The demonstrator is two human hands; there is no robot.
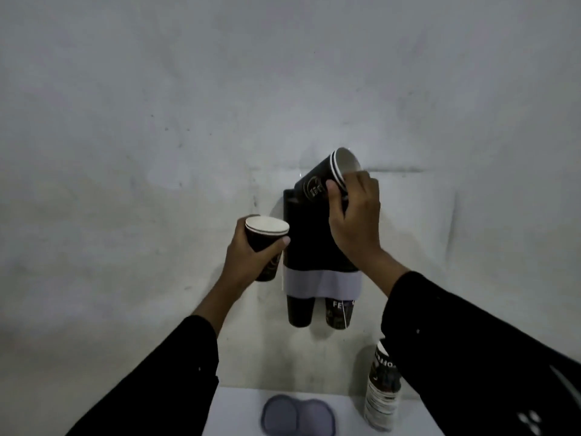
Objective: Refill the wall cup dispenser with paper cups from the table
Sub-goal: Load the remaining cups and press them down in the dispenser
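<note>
Gripping nested black paper cups (317,184) by the white rim, the right hand (353,221) tilts them above the dark, two-tube dispenser (311,247). The left hand (251,259) wraps a second nested pair (265,237). A tall stack (382,394) stands near the table's (232,413) right edge.

Both hands raised, left (251,256) and right (353,221), fingers curled in a grip, sleeves dark.
</note>
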